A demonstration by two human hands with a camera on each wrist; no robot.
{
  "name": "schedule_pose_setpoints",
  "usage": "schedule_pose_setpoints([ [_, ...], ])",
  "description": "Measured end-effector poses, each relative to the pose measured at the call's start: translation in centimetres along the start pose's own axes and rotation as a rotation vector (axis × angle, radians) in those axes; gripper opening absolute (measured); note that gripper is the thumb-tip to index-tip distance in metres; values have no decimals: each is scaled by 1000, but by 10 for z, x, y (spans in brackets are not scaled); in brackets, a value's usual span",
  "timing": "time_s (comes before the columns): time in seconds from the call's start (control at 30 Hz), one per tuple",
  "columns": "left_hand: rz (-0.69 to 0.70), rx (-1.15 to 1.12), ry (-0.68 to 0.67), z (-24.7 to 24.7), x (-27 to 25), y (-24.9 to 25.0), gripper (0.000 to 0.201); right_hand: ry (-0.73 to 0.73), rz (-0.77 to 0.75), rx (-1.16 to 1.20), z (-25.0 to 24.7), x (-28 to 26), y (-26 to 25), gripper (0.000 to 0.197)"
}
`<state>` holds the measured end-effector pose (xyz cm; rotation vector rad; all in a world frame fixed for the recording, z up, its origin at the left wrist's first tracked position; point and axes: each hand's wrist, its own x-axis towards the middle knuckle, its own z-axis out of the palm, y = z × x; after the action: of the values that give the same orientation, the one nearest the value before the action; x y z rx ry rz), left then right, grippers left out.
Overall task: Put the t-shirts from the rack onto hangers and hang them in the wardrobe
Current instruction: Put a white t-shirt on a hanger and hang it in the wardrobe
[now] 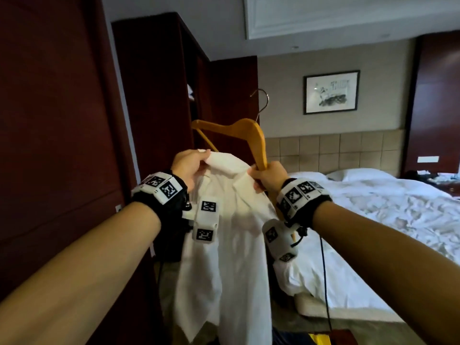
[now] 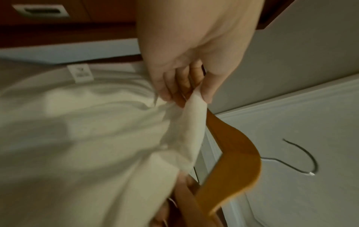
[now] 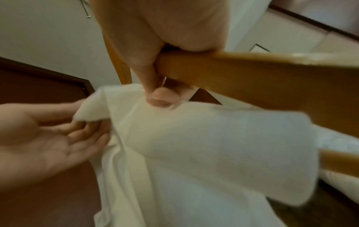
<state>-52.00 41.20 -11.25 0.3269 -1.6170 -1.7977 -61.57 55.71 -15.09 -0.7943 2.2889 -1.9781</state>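
- Right hand is being shown curled round one arm of the wooden hanger, with a fold of the white t-shirt being pinched against the wood by its fingertips.
- Left hand is being shown pinching the upper edge of the t-shirt between thumb and fingers, near the neckline.
- Bed, covered in rumpled white linen, is being seen to the right, behind the right forearm.
- Wardrobe, of dark red-brown wood, is being seen ahead and to the left, its interior partly exposed.
- White t-shirt is being held up in front of the person, between both hands, its body hanging down freely; a label is being displayed inside the collar.
- Wooden hanger is being held tilted above the shirt, one arm partly under the fabric, its metal hook being pointed upward.
- Framed picture is being seen on the far wall.
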Motion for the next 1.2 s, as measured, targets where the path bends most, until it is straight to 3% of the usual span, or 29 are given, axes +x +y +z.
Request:
schedule_pose_setpoints([
  [0.13,20,49,-16,-17,1,-2,12,30,-50,-71,-3,11,-16,26],
  [0.23,117,127,-53,-21,-1,-4,27,31,-105,-115,-6,15,-31,28],
  [0.4,-37,130,-246,-13,-9,-18,41,-8,-193,-144,-19,15,-54,26],
  [0.57,-24,238,-413,15,-8,-34,70,-24,-231,-188,-44,17,-66,22],
  [0.67,23,377,-529,34,-6,-41,65,-14,-235,-214,-62,18,-68,21],
  [0.83,95,457,-449,62,1,-51,68,2,-232,-214,-89,18,-69,20],
  [1.03,139,472,-502,82,4,-50,69,-26,-219,-172,-108,8,-73,20],
  [1.1,127,451,-530,88,5,-51,61,-34,-207,-172,-112,7,-74,18],
  [1.2,125,433,-606,94,2,-50,30,-22,-204,-188,-118,8,-73,18],
])
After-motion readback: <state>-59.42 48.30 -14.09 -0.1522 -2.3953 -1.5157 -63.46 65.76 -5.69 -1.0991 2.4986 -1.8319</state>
